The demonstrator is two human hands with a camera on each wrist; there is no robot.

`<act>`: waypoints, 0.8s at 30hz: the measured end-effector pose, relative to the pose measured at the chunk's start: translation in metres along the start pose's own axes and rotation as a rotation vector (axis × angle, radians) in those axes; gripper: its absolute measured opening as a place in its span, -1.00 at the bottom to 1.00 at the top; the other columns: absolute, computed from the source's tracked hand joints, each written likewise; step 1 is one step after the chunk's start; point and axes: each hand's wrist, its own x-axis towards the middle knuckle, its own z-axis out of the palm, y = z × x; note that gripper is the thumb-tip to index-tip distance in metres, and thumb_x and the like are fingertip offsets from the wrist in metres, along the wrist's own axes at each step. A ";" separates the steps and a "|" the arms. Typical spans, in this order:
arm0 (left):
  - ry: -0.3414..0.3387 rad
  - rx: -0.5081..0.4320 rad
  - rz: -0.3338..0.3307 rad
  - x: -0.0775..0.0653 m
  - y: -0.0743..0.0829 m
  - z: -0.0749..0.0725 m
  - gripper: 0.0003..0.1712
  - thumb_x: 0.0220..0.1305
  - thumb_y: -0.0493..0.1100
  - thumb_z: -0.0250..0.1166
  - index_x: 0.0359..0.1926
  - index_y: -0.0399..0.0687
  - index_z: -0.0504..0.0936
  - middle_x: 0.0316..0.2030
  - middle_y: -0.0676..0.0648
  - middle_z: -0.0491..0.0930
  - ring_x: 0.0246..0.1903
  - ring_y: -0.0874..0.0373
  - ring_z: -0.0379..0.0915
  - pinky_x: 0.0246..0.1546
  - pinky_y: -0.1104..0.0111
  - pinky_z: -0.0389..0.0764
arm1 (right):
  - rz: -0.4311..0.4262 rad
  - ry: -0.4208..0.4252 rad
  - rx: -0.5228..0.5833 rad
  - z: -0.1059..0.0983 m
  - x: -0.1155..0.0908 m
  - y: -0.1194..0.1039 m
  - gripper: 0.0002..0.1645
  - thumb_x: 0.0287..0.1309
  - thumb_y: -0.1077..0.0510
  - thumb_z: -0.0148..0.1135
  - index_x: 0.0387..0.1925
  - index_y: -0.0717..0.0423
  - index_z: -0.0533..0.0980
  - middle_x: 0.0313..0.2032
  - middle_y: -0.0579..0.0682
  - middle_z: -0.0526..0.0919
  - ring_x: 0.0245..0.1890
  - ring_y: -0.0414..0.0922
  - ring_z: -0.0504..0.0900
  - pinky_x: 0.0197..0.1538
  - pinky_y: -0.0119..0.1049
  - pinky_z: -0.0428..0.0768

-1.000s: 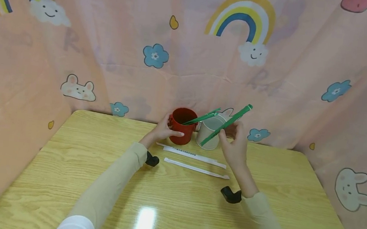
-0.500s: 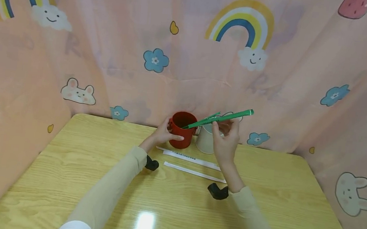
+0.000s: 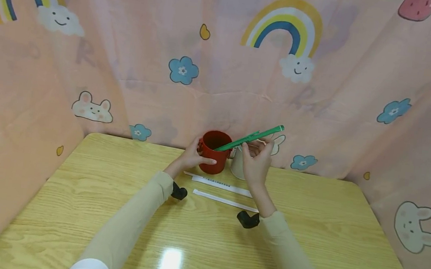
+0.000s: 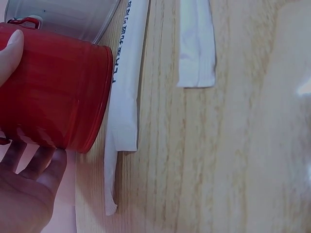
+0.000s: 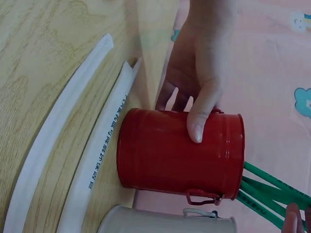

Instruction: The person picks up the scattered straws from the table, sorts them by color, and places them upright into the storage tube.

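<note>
My left hand holds a small red metal bucket by its side, thumb across the front and fingers behind. The bucket stands upright on the table near the curtain. In my right hand a straw in a green wrapper is pinched, slanting down with its lower end inside the red bucket's mouth. Several green wrapped strips reach out of that bucket in the right wrist view, with my right fingertips at their outer ends. A pale grey bucket stands beside the red one, partly hidden by my right hand.
White paper-wrapped straws lie on the wooden table before the buckets: a printed one overlapping a thinner one, and another nearer me. A pink patterned curtain encloses the back and sides. Black wrist mounts show under the wrists.
My right hand has moved left, bringing the green-wrapped straw from in front of the grey bucket into the red bucket's mouth. My left hand has kept its hold on the red bucket.
</note>
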 end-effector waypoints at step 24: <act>0.000 -0.002 0.009 0.000 0.001 0.001 0.05 0.04 -0.33 0.44 0.42 -0.09 -0.02 0.36 -0.15 0.21 0.35 -0.06 0.16 0.38 0.07 0.24 | 0.192 -0.127 -0.263 -0.001 0.000 0.018 -0.47 0.15 0.02 0.31 0.05 0.25 0.44 -0.36 0.20 0.70 -0.49 -0.09 0.68 -0.42 -0.40 0.59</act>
